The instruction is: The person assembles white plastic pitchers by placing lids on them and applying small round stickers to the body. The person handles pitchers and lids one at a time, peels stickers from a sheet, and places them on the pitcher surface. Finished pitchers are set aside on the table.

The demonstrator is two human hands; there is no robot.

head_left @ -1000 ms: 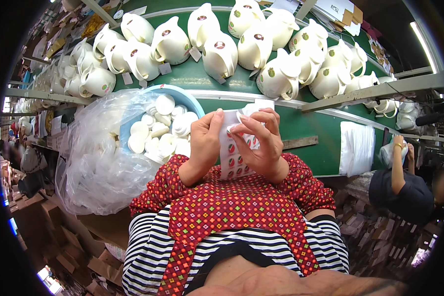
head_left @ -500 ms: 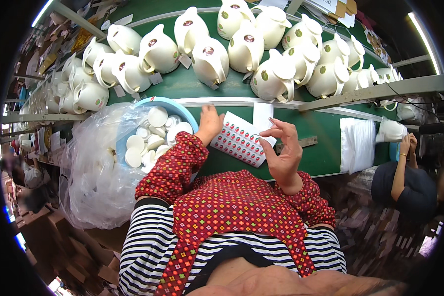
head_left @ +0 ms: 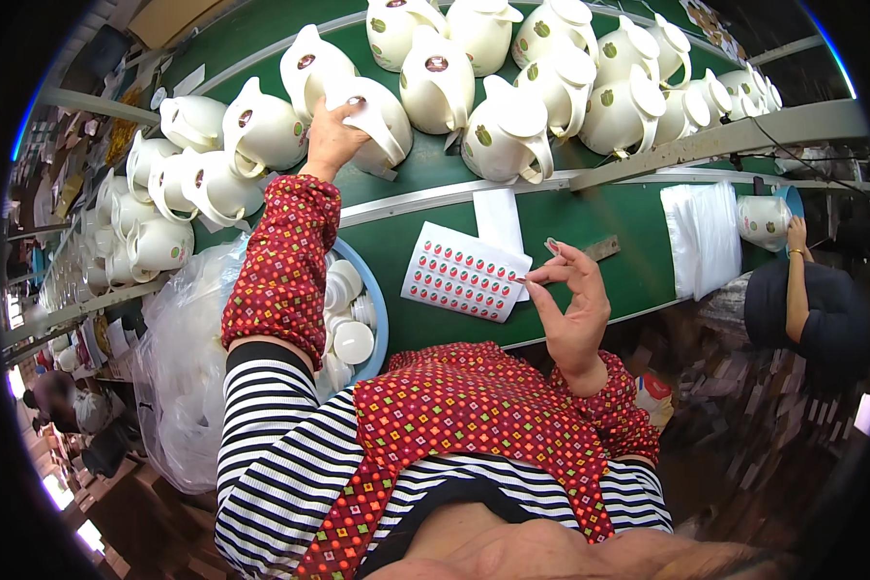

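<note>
My left hand (head_left: 333, 137) reaches out to the rows of cream-white jugs, its fingers bent against the upper side of one white jug (head_left: 385, 121). Part of that jug's rim is hidden behind the fingers. A sheet of small red and green stickers (head_left: 459, 253) lies on the green table in front of me. At the sheet's right edge my right hand (head_left: 578, 314) pinches thumb and forefinger together on what looks like a small sticker (head_left: 522, 280). A blank white paper (head_left: 498, 217) lies partly under the sheet.
A blue tub (head_left: 380, 324) of round white lids stands left, beside clear plastic wrapping (head_left: 179, 367). A metal strip (head_left: 604, 248) lies behind my right hand. White plastic bags (head_left: 701, 242) are stacked right. A metal rail (head_left: 715, 155) crosses there, and another person (head_left: 802, 304) works beyond.
My left hand has moved from beside the sticker sheet, forward and left, onto a jug. My right hand has closed its fingertips into a pinch. The view has shifted.
</note>
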